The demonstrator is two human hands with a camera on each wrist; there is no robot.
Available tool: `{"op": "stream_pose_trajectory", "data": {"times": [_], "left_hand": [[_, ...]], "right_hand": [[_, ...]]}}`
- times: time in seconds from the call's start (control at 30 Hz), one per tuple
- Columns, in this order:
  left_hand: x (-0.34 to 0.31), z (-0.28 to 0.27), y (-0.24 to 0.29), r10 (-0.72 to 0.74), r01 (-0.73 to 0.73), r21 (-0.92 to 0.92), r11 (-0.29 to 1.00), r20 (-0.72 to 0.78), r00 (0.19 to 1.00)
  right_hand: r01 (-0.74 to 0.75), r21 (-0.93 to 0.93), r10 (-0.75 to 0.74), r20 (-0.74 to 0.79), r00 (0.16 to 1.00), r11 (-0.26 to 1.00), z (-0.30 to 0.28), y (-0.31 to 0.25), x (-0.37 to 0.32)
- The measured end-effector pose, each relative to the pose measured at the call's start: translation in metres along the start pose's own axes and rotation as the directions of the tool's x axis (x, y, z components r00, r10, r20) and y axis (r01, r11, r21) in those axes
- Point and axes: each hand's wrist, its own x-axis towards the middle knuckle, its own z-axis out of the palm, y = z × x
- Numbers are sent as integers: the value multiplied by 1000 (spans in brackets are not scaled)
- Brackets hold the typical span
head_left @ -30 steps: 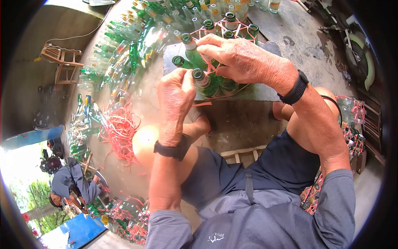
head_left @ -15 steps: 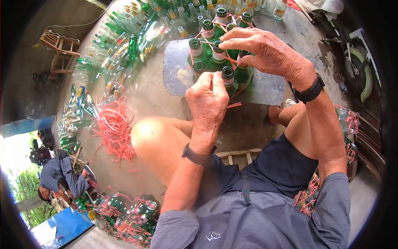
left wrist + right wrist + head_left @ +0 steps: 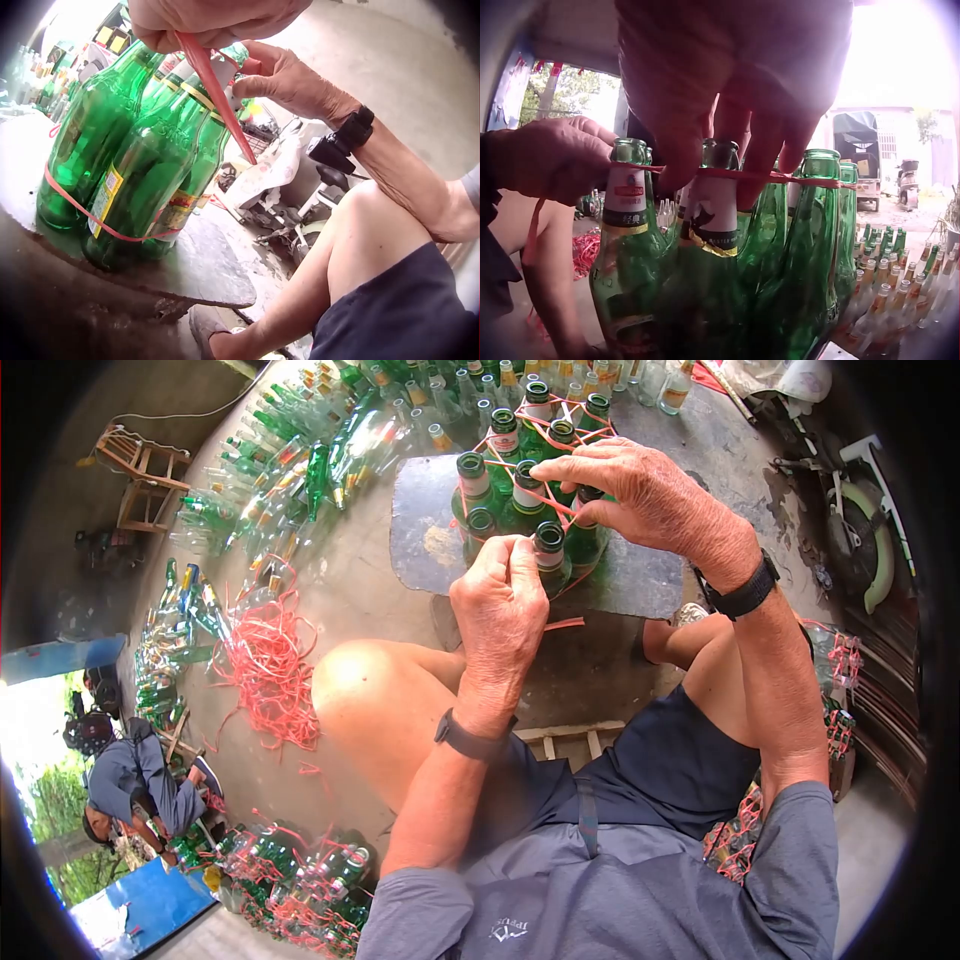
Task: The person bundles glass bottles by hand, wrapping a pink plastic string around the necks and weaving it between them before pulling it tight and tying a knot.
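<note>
A cluster of green glass bottles [image 3: 505,445] stands upright on a grey board before me. Pink plastic strip [image 3: 739,174] runs round and between their necks, and another pink band [image 3: 105,223] circles their lower bodies. My left hand [image 3: 498,605] pinches the strip beside the nearest bottle neck [image 3: 548,540]; a flat tail of strip [image 3: 217,94] slants down from the fingers in the left wrist view. My right hand [image 3: 665,490] is over the right side of the cluster, thumb and index apart. Its fingers [image 3: 761,150] reach down either side of a bottle neck, at the strip.
The grey board [image 3: 420,545] has its rim just ahead of my knees. Pink strips lie heaped [image 3: 265,675] on the floor at left. Many loose bottles [image 3: 290,460] cover the floor beyond. Tied bottle bundles [image 3: 300,880] and another person [image 3: 150,780] are at lower left.
My head view has shifted, so the cluster shows farther right than a second ago. In the last half second both hands have stayed nearly still, the left pinching beside the nearest neck.
</note>
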Motion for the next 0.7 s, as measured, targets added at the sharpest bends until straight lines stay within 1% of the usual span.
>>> {"op": "stream_pose_trajectory", "data": {"times": [0.07, 0.1, 0.17, 0.3, 0.37, 0.5, 0.6, 0.67, 0.7], "left_hand": [[-1, -1, 4, 40, -39, 63, 997, -16, 999], [0, 0, 3, 39, -38, 63, 997, -16, 999], [0, 2, 0, 136, -135, 17, 991, -81, 987], [-3, -2, -2, 94, -94, -15, 995, -52, 994], [-4, -7, 4, -84, 85, -83, 993, 14, 996], [-6, -12, 2, -86, 87, -52, 995, 21, 996], [-9, -14, -2, -70, 70, -54, 996, -4, 998], [-8, -15, -9, 0, 0, -23, 1000, 6, 1000], [-8, -16, -9, -3, 3, -23, 1000, 6, 1000]], "right_hand": [[-13, 3, 13, 4, 1000, 1000, -1, -1, -1], [-14, 4, 14, 4, 1000, 1000, -1, -1, -1], [-1, -2, 1, -7, 1000, 1000, -1, -1, -1], [-44, 18, 43, 39, 998, 999, 0, -1, -2], [-20, 30, 19, 47, 999, 999, -1, 2, -2], [-38, 53, 35, 69, 997, 998, 0, 6, -2], [-43, 47, 40, 71, 997, 998, 0, 4, -2], [-35, 31, 32, 71, 997, 999, 0, 5, -2], [-35, 32, 33, 73, 997, 999, 1, 5, -2]]}}
